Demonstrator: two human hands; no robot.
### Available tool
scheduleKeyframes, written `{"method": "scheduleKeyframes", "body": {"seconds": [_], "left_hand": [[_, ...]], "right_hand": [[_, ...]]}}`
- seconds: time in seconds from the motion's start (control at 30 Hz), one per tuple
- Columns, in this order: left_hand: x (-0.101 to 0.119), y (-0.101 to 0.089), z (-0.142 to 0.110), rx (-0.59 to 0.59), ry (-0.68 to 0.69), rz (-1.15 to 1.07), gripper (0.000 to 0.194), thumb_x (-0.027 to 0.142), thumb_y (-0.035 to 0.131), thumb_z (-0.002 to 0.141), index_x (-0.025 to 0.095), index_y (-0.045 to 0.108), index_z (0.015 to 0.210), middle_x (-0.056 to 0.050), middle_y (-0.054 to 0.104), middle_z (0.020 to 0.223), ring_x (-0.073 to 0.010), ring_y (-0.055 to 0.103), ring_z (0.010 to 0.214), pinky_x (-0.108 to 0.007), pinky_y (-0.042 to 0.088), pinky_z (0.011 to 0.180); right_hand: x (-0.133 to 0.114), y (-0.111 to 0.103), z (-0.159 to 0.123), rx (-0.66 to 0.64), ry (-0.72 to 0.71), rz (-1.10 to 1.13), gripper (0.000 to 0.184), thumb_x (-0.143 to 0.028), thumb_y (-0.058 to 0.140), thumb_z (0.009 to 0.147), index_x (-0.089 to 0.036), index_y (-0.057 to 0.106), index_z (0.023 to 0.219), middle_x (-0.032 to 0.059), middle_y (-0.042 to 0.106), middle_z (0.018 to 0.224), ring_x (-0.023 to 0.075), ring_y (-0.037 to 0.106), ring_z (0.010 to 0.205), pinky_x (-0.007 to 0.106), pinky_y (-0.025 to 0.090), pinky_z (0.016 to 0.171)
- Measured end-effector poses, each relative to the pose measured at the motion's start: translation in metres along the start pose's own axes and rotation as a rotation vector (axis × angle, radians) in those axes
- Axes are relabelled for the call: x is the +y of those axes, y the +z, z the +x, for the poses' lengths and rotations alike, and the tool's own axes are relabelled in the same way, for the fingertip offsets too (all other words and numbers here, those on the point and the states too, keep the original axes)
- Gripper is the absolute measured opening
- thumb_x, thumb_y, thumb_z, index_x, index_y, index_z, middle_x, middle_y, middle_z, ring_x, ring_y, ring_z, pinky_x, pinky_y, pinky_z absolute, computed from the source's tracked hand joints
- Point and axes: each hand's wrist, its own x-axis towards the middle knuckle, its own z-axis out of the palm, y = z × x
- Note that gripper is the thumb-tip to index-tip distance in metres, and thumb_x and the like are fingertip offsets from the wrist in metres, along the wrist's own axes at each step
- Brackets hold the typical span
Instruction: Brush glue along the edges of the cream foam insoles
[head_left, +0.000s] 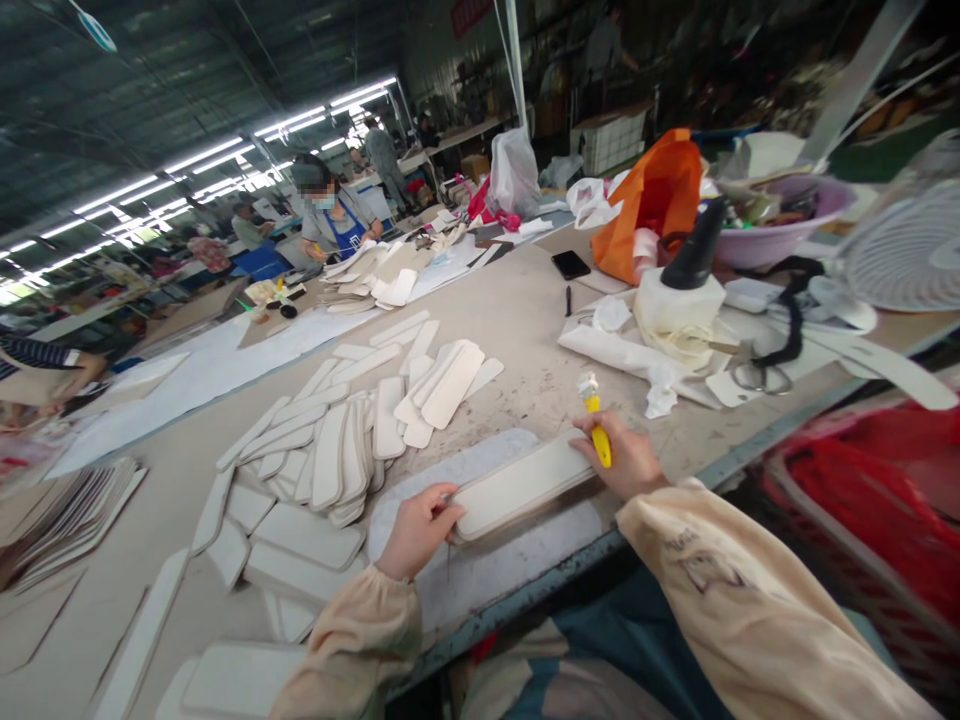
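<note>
Pale panels gripped by left hand, right hand (yellow brush too), scuffed table, workshop lights

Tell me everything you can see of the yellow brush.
The brush has a bright yellow handle, plastic by its look, and a whitish, uneven head that seems coated in something pale; single bristles are too small to make out. It is held in the right hand, whose fingers hide part of the handle. It slants, head toward the far side of the table, handle end toward the person, beside the right end of the pale panel.
</note>
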Motion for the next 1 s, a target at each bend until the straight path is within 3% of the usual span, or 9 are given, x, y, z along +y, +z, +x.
{"method": "scheduleKeyframes", "body": {"seconds": [0.17, 0.4, 0.53, 1.0], "left_hand": [[-0.0007, -0.0019, -0.0018, -0.038, 0.012, -0.013, 0.04, 0.036, 0.059, 0.075, 0.017, 0.063, 0.111, 0.001, 0.064, 0.069, -0.0146, 0.062, 0.055, -0.025, 0.05, 0.056], [-0.0009, 0.0002, -0.0033, 0.038, 0.058, 0.098, 0.038, 0.037, 0.058, 0.076, 0.018, 0.067, 0.108, 0.001, 0.062, 0.066, -0.0148, 0.061, 0.058, -0.025, 0.048, 0.058], [-0.0008, -0.0011, -0.0042, 0.084, 0.093, 0.215, 0.038, 0.039, 0.058, 0.077, 0.019, 0.068, 0.107, 0.0, 0.066, 0.072, -0.0156, 0.061, 0.063, -0.026, 0.047, 0.062], [-0.0018, -0.0022, -0.0054, 0.087, 0.122, 0.287, 0.039, 0.045, 0.054, 0.079, 0.02, 0.068, 0.106, -0.002, 0.068, 0.077, -0.0172, 0.063, 0.068, -0.029, 0.051, 0.067]], "right_hand": [[-0.0014, -0.0011, -0.0002, -0.004, 0.006, -0.031, 0.019, -0.039, 0.06, 0.083, -0.026, 0.05, 0.092, 0.0032, 0.071, 0.1, 0.0253, 0.069, 0.081, 0.037, 0.052, 0.069], [-0.0059, -0.0058, 0.0, 0.022, -0.028, -0.089, 0.015, -0.037, 0.058, 0.083, -0.026, 0.052, 0.09, 0.0039, 0.07, 0.095, 0.0262, 0.067, 0.082, 0.038, 0.051, 0.07], [-0.0087, -0.0071, 0.0001, 0.037, 0.039, -0.033, 0.015, -0.033, 0.059, 0.082, -0.026, 0.052, 0.093, 0.0033, 0.07, 0.093, 0.0254, 0.068, 0.082, 0.039, 0.052, 0.071], [-0.0071, -0.0032, -0.0009, 0.036, 0.035, -0.008, 0.016, -0.029, 0.06, 0.081, -0.027, 0.053, 0.096, 0.0008, 0.069, 0.084, 0.0226, 0.067, 0.075, 0.036, 0.052, 0.068]]}}
